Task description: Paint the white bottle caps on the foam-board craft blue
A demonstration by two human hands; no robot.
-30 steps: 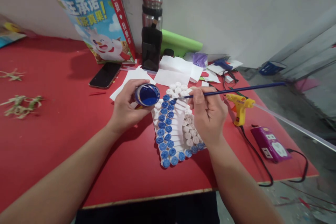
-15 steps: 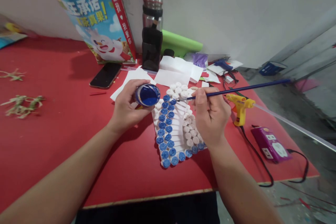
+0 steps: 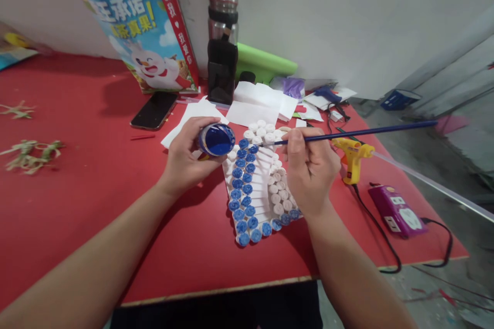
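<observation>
My left hand is wrapped round a small jar of blue paint, tilted so its open mouth faces me. Pinched in my right hand is a long blue paintbrush, its tip at a blue-painted roll near the top of the craft piece. That craft piece lies on the table, made of small rolled paper coils and white strips. Coils along its left side and bottom edge are blue; those at the top and right are white. My right hand covers part of its right side.
A yellow glue gun and a purple power strip with cables lie at the right on the red table. Behind are white papers, a phone, a steel bottle and a printed bag. Straw pieces lie left.
The brush handle has tipped slightly lower at its far end, with the tip still by the same upper coils. My left hand and the jar look unchanged.
</observation>
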